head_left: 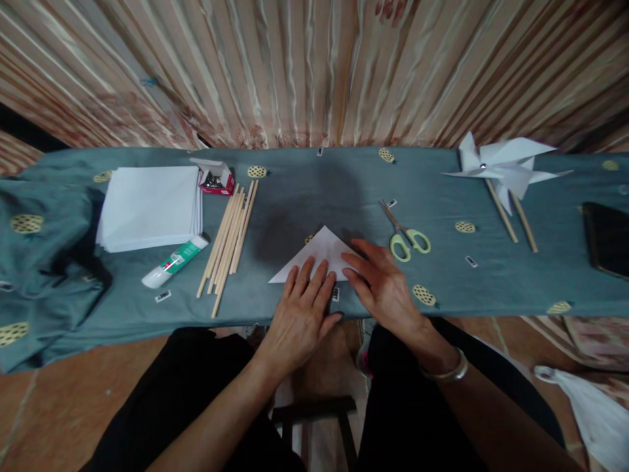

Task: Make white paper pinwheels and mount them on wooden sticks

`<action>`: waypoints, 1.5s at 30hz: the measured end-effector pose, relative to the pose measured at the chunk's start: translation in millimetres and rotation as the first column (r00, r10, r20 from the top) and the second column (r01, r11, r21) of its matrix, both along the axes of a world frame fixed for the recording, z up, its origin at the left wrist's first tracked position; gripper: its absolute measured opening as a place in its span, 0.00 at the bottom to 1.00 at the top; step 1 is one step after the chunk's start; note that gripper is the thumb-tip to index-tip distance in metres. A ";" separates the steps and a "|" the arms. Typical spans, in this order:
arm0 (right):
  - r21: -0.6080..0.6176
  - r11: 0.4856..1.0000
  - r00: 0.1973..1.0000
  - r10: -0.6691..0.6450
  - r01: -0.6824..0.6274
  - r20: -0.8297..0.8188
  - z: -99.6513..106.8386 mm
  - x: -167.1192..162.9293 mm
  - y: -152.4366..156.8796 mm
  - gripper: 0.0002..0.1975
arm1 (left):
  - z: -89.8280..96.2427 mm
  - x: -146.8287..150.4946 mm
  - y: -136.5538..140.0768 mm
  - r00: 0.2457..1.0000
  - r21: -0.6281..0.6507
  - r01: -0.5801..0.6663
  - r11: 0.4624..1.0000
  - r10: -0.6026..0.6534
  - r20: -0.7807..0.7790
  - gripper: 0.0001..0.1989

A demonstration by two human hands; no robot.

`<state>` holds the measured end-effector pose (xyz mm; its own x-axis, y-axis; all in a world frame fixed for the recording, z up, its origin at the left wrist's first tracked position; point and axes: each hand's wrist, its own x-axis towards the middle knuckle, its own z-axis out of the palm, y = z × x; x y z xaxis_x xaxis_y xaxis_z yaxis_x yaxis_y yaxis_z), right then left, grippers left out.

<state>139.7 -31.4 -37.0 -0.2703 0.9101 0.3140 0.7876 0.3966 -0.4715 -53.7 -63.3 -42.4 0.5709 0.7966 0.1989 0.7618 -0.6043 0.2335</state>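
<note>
A white sheet of paper (322, 246), folded into a triangle with its point away from me, lies near the table's front edge. My left hand (302, 314) rests flat on its lower edge, fingers stretched out and slightly apart. At the triangle's right corner is my right hand (381, 282), its fingers on the paper and partly spread; that corner is mostly hidden beneath them. Just beyond my right hand lie scissors (407, 237) with light green handles, their blades parted a little and pointing away.
On the left are a stack of white paper (150, 206), a red box of metal pins (216, 178), a glue stick (174, 262) and several wooden sticks (228, 239). White paper pinwheels (501, 164) on sticks lie right, near a dark phone (607, 239). A curtain (314, 72) hangs behind.
</note>
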 end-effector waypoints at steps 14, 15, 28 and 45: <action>-0.118 0.992 0.997 -0.053 0.046 -0.055 -2.2 -6.0 -6.1 0.19 | 1.9 -12.5 -5.3 0.999 -0.006 0.000 1.000 0.000 -0.050 0.31; -0.119 0.992 0.997 -0.059 0.052 -0.056 -2.1 -3.5 -6.4 0.19 | 2.1 -15.6 -6.3 0.999 -0.008 -0.007 1.000 0.007 -0.047 0.31; -0.008 0.992 0.992 -0.122 0.122 0.024 -7.6 33.9 -15.1 0.19 | 7.8 -63.8 -17.2 0.990 0.044 -0.137 0.990 0.136 0.021 0.24; -0.199 0.979 0.966 -0.093 0.045 -0.241 7.6 23.6 -7.0 0.12 | 29.4 -65.5 -2.9 0.715 -0.456 -0.374 0.808 0.564 0.414 0.27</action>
